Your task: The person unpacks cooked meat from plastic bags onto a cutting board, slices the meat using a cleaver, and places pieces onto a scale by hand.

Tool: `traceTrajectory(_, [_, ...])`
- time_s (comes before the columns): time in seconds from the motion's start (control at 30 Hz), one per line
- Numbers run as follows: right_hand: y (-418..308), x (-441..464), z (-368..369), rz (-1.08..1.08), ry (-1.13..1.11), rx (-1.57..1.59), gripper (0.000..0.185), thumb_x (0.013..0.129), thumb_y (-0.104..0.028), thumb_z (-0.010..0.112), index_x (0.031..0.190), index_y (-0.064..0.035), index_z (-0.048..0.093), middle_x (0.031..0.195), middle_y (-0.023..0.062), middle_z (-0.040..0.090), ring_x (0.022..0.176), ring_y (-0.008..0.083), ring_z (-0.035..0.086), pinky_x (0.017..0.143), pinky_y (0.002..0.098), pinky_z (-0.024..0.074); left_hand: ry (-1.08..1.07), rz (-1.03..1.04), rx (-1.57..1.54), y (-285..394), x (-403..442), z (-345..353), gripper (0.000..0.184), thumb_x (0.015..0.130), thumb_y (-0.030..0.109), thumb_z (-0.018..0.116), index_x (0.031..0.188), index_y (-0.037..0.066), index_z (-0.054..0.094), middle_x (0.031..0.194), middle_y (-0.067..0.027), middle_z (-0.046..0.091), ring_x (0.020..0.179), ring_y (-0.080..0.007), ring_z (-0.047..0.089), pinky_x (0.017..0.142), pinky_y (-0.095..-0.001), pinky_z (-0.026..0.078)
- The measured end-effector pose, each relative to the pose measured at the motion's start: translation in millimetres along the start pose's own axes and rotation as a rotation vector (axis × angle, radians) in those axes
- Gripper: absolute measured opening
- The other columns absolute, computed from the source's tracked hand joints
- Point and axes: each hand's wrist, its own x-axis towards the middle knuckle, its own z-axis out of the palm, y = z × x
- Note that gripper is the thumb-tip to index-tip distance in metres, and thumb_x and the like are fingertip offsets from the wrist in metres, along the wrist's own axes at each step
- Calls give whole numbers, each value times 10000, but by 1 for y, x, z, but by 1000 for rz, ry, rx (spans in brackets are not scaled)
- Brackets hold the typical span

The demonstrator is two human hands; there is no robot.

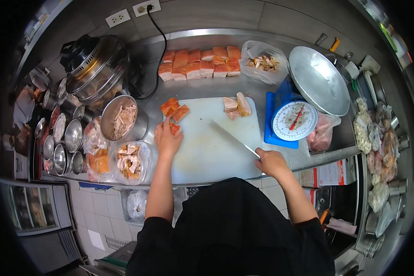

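Observation:
My right hand [272, 162] is wrapped round the handle of a knife [235, 140], whose blade slants up and left over the white cutting board [193, 154]. At the board's left edge my left hand [167, 139] grips a small piece of pork belly [174, 128] with orange-brown skin. Just beyond its fingers lie more skin-topped pork pieces [171, 106]. Toward the board's far right corner sit several paler cut chunks of pork [237, 106]. The middle of the board, under the blade tip, carries only small specks.
Rows of pork belly blocks [200, 63] line the back, beside a plastic bag of strips [264, 63]. A blue dial scale [295, 120] with a metal pan [318, 80] stands right. On the left are a steel pot [140, 124], bagged meat [132, 162] and a glass-bowled cooker [96, 69].

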Motion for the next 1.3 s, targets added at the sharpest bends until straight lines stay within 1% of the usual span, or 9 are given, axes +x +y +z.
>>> traceTrajectory(0.17, [10, -4, -8, -128, -17, -161, 380, 860, -316, 698, 1144, -74, 628, 971, 171, 722, 924, 369, 710, 800, 471, 555, -2, 7, -3, 1, 0, 0, 829, 772, 282, 765, 1534, 217, 445, 1489, -182, 444, 1378, -374, 415, 1138, -488, 350])
traceTrajectory(0.5, [25, -7, 25, 55, 56, 46, 357, 824, -220, 758, 1131, -86, 635, 1059, 140, 646, 1113, 337, 636, 931, 482, 493, 52, 40, 13, -4, 1, 6, 830, 752, 255, 752, 1524, 202, 452, 1431, -181, 487, 1341, -375, 451, 1120, -488, 373])
traceTrajectory(0.67, [29, -33, 27, 79, 560, 342, 306, 855, -179, 742, 1128, -74, 653, 1080, 144, 664, 1060, 350, 645, 909, 464, 504, 6, 77, -2, 1, 0, 3, 815, 750, 262, 763, 1502, 172, 462, 1426, -194, 496, 1331, -385, 465, 1117, -497, 379])
traceTrajectory(0.83, [28, -77, 44, 321, 830, 702, 183, 927, -133, 690, 1085, -44, 662, 881, 116, 688, 805, 236, 688, 704, 353, 544, 45, 127, 29, -10, 2, 10, 831, 759, 278, 761, 1519, 166, 446, 1419, -249, 492, 1332, -420, 466, 1119, -503, 385])
traceTrajectory(0.93, [58, -100, 108, 486, 898, 709, 156, 931, -132, 687, 1061, -50, 667, 846, 114, 688, 799, 213, 690, 688, 344, 538, 41, 147, 47, -12, 3, 11, 845, 763, 276, 749, 1536, 169, 425, 1418, -249, 486, 1328, -429, 461, 1119, -503, 387])
traceTrajectory(1.0, [71, -115, 156, 574, 851, 822, 154, 935, -170, 683, 1038, -56, 673, 857, 130, 701, 814, 242, 697, 704, 373, 538, 32, 145, 78, -14, 3, 11, 856, 762, 270, 743, 1544, 171, 410, 1416, -246, 479, 1328, -426, 457, 1118, -504, 387])
traceTrajectory(1.2, [120, -142, 412, 1008, -111, 622, 553, 980, -472, 613, 1189, 36, 674, 1067, 206, 742, 917, 315, 724, 854, 398, 569, 35, 150, 65, -13, 3, 10, 859, 759, 272, 744, 1544, 174, 409, 1412, -236, 482, 1323, -420, 457, 1111, -505, 392])
traceTrajectory(1.23, [110, -147, 407, 1002, -113, 622, 553, 980, -472, 613, 1189, 36, 674, 1067, 206, 742, 917, 315, 724, 854, 398, 569, 39, 146, 68, -14, 3, 11, 859, 759, 272, 744, 1544, 174, 409, 1412, -236, 482, 1323, -420, 457, 1111, -505, 392])
traceTrajectory(1.3, [90, -161, 383, 943, -14, 1650, 679, 992, -546, 586, 1252, 78, 651, 1121, 201, 737, 919, 277, 734, 845, 396, 584, 36, 145, 62, -17, 4, 12, 857, 756, 287, 757, 1536, 174, 420, 1408, -228, 489, 1318, -413, 462, 1104, -500, 400])
